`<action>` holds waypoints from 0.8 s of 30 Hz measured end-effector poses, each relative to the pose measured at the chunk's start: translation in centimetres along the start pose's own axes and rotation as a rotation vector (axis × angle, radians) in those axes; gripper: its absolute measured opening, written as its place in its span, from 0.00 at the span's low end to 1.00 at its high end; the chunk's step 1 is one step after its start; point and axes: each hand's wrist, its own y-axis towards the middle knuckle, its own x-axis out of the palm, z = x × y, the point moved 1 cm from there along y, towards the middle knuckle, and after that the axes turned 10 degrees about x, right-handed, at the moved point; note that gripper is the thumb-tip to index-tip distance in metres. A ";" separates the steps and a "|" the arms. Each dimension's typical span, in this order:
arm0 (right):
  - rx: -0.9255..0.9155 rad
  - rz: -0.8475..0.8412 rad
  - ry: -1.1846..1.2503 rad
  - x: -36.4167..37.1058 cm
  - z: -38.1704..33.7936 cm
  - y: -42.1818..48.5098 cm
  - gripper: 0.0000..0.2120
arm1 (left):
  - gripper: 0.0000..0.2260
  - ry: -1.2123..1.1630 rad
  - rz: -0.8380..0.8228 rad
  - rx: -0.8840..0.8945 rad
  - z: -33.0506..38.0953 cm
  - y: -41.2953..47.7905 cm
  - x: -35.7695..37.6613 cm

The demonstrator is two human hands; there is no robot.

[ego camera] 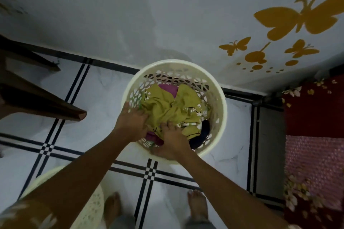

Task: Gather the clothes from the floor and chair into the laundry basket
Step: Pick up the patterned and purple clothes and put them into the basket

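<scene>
A round cream laundry basket (pixel 219 98) with a perforated wall stands on the tiled floor against the wall. Inside lies an olive-yellow garment (pixel 167 106) with small white flowers, on top of a magenta cloth (pixel 168 87) and a dark navy piece (pixel 202 135). My left hand (pixel 133 122) reaches over the basket's near-left rim, its fingers curled into the yellow garment. My right hand (pixel 172 140) is at the near rim, fingers pressed on the same garment.
A dark wooden furniture leg (pixel 55 106) juts in from the left. A cream perforated lid or second basket (pixel 93 208) lies by my bare feet. A red floral cloth (pixel 314 135) hangs at the right. The floor is white tile with black lines.
</scene>
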 end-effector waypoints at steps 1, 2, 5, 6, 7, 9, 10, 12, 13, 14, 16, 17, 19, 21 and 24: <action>0.041 -0.025 -0.061 1.1 -0.7 0.0 0.53 | 0.25 0.039 -0.061 0.020 -1.1 -0.6 0.6; 0.078 -0.057 -0.107 2.3 -1.5 0.0 0.56 | 0.27 0.052 -0.072 0.039 -2.2 -1.3 1.0; 0.130 -0.097 -0.180 6.0 -3.7 0.4 0.56 | 0.31 0.058 0.089 0.158 -3.6 -3.5 1.3; 0.123 -0.081 -0.186 7.0 -4.5 0.6 0.52 | 0.28 0.079 0.170 0.197 -3.7 -4.1 1.3; 0.116 -0.065 -0.182 7.7 -5.3 0.6 0.47 | 0.26 0.094 0.235 0.218 -4.1 -4.6 1.6; 0.104 -0.068 -0.129 9.0 -7.0 0.6 0.38 | 0.23 0.101 0.252 0.223 -5.3 -6.0 2.1; 0.101 -0.075 -0.092 9.5 -7.9 0.5 0.35 | 0.23 0.105 0.247 0.216 -6.1 -6.6 2.4; 0.085 -0.061 -0.047 10.7 -10.5 0.1 0.31 | 0.23 0.121 0.264 0.212 -8.6 -8.4 3.4; 0.072 -0.048 -0.044 11.1 -11.1 0.0 0.32 | 0.23 0.124 0.279 0.211 -9.4 -8.9 3.7; 0.054 -0.040 -0.048 11.5 -11.7 -0.2 0.33 | 0.22 0.122 0.303 0.209 -10.1 -9.4 4.1; 0.025 -0.052 -0.066 12.6 -13.8 -0.4 0.34 | 0.19 0.137 0.375 0.204 -12.0 -11.1 5.5; 0.006 -0.063 -0.070 13.1 -15.0 -0.5 0.34 | 0.17 0.149 0.405 0.205 -13.1 -12.0 6.3; -0.039 -0.075 -0.086 14.5 -17.3 -0.6 0.32 | 0.16 0.166 0.424 0.185 -15.5 -13.9 7.8; -0.075 -0.080 -0.082 15.8 -19.1 -0.8 0.30 | 0.17 0.165 0.380 0.160 -17.5 -15.7 9.0; -0.129 -0.061 -0.098 17.7 -21.8 -1.0 0.31 | 0.20 0.184 0.337 0.122 -19.9 -18.2 10.3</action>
